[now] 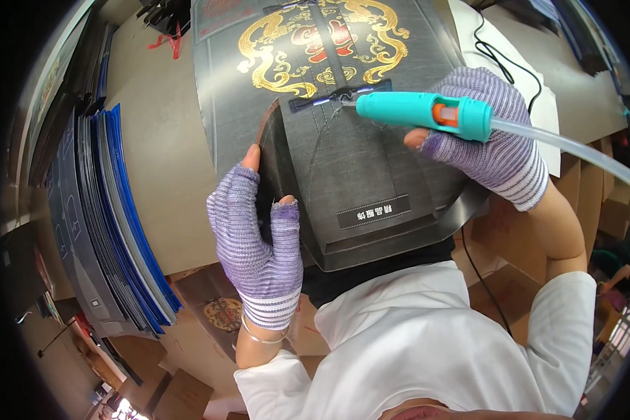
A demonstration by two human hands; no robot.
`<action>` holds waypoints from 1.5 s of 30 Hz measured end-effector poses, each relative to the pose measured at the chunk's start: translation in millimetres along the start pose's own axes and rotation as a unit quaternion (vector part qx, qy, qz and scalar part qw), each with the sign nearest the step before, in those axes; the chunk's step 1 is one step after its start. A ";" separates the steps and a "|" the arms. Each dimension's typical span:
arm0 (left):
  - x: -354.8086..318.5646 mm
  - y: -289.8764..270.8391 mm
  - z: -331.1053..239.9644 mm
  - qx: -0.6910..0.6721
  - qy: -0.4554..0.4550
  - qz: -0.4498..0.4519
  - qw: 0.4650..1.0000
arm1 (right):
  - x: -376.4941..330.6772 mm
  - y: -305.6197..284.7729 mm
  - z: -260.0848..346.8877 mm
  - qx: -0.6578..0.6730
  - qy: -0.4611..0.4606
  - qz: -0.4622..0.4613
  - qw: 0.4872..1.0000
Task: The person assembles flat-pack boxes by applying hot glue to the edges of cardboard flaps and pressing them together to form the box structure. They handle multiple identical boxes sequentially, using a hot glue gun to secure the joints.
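Observation:
A dark grey printed bag or folded box (371,164) with gold dragon-like patterns and red figures lies before me, its near end at the table edge. My right hand (493,122), in a striped purple fingerless glove, grips a turquoise glue gun (406,109). The gun's nozzle is at a dark knotted band (318,101) across the panel, with a clear glue stick (574,145) trailing from its back. My left hand (252,231), gloved alike, has its thumb and fingers apart at the raised left side flap (271,154); its fingertip touches the flap's edge.
Several blue and dark flat sheets (122,210) stand stacked at the left. A black cord (500,59) lies on white paper (549,105) at the right. Cardboard boxes (518,231) stand below the table at the right. Dark items with a red ribbon (171,43) lie at the far left.

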State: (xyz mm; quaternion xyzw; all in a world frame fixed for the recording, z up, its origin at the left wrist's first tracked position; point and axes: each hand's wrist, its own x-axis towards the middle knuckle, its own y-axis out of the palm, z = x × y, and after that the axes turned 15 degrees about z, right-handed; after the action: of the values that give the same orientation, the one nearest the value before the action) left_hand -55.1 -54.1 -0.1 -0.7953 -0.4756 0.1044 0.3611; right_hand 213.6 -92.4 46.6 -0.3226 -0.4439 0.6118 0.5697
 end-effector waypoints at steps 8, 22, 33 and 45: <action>-0.5 -0.9 0.4 -0.003 0.000 0.003 1.000 | 4.1 1.1 5.2 -0.067 -0.079 0.030 0.994; 1.7 -4.6 -7.5 -0.035 -0.042 0.017 0.998 | 5.9 2.1 9.0 -0.006 -0.054 0.042 0.998; -1.6 -1.1 -0.9 -0.137 -0.021 -0.023 0.990 | -1.8 -9.9 -13.3 0.151 0.022 0.011 0.988; -6.7 0.4 -4.4 -0.248 -0.003 -0.056 0.967 | 21.4 -3.2 27.7 0.368 -0.028 0.021 0.929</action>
State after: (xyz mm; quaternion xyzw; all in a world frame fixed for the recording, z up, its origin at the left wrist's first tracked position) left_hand -56.1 -61.9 1.6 -0.8318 -0.5316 -0.0348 0.1559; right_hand 186.8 -76.4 62.8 -0.0821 -0.1968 0.7529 0.6226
